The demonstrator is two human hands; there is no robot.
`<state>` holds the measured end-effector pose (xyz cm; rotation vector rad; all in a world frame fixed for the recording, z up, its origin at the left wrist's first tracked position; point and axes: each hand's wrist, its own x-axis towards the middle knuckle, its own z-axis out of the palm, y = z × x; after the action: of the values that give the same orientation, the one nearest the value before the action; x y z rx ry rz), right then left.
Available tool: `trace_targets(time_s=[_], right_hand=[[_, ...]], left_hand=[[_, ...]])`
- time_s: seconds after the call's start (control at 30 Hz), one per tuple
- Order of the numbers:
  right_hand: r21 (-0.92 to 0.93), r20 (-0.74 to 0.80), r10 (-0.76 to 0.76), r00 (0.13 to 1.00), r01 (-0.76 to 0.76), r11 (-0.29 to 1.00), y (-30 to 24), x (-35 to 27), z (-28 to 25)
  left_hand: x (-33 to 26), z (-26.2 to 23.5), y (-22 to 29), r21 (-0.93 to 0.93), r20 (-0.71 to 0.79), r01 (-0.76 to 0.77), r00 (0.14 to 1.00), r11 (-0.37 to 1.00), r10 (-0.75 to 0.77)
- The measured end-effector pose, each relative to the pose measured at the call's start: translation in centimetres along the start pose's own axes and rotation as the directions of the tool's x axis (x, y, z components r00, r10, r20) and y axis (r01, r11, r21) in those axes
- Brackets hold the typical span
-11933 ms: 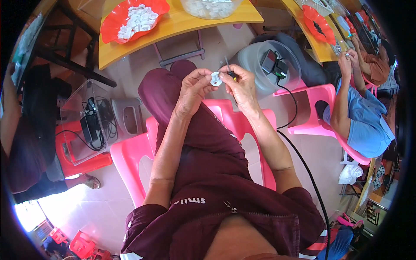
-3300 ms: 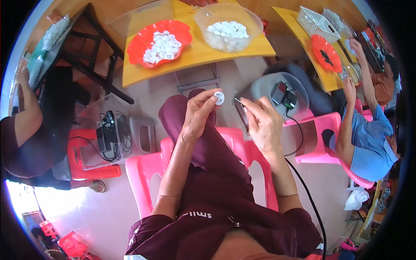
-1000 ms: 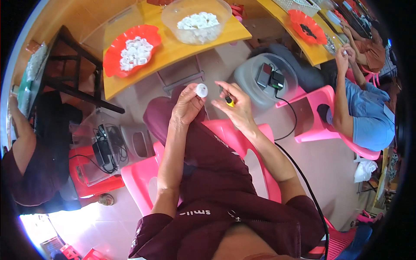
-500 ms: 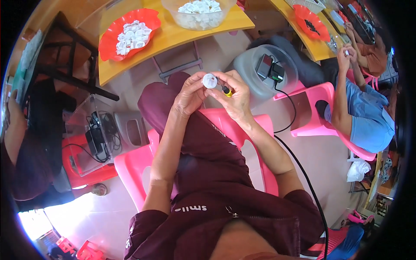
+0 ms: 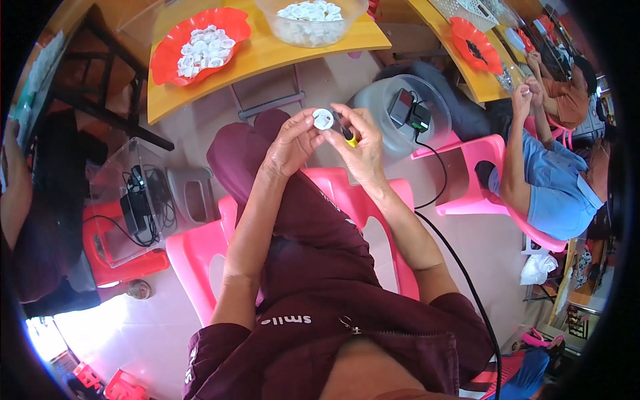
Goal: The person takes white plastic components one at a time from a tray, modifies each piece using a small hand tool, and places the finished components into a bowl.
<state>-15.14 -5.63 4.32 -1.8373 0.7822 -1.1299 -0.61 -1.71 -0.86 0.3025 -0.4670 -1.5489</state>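
Note:
A small round white plastic part (image 5: 323, 119) is pinched at its left edge by the thumb and fingers of my left hand (image 5: 291, 143), above my knees. Its upturned face shows some detail and a small dark reddish spot. My right hand (image 5: 362, 141), closed, curls round a small tool with a yellow and black handle (image 5: 350, 138), its thumb and fingertips close to the part's right side. The tool's working end is hard to make out, so its exact kind does not show.
On the yellow table (image 5: 247, 79) ahead are a red scalloped dish (image 5: 162, 61) and a clear bowl (image 5: 313, 33), both with white parts. A plastic tub (image 5: 390, 133) holds black devices; a black cable (image 5: 460, 267) runs past my right arm. A co-worker in blue (image 5: 560, 190) sits at right.
The white part has turned slightly between my fingers, and its face shows more detail now. Both hands keep their grip. The whole view has shifted a little.

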Motion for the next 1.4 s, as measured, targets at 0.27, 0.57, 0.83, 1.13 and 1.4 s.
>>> trace_targets(time_s=[0.27, 0.57, 0.83, 1.13, 1.4], right_hand=[[0.224, 0.006, 0.259, 0.966, -0.254, 0.941, 0.1, -0.1, -0.6], [-0.203, -0.021, -0.121, 0.992, 0.115, 0.972, 0.8, -0.3, -0.5], [-0.492, 0.055, -0.151, 0.987, 0.158, 0.856, 0.6, -0.7, -0.4], [-0.533, 0.092, -0.166, 0.982, 0.189, 0.824, 0.5, -0.9, -0.4], [-0.581, 0.108, -0.198, 0.974, 0.223, 0.783, 0.4, -0.8, -0.3]], left_hand=[[-0.3, -0.2, 0.0, 0.011, -0.085, 0.01, 0.996, 1.0, -0.009], [-0.2, -0.8, 0.0, 0.108, -0.157, -0.055, 0.985, 0.993, 0.072], [-0.5, -0.3, -0.1, 0.173, -0.184, -0.097, 0.974, 0.98, 0.129], [-0.6, -0.5, -0.1, 0.233, -0.182, -0.106, 0.972, 0.967, 0.15], [-0.6, -0.3, -0.1, 0.242, -0.176, -0.1, 0.974, 0.965, 0.145]])
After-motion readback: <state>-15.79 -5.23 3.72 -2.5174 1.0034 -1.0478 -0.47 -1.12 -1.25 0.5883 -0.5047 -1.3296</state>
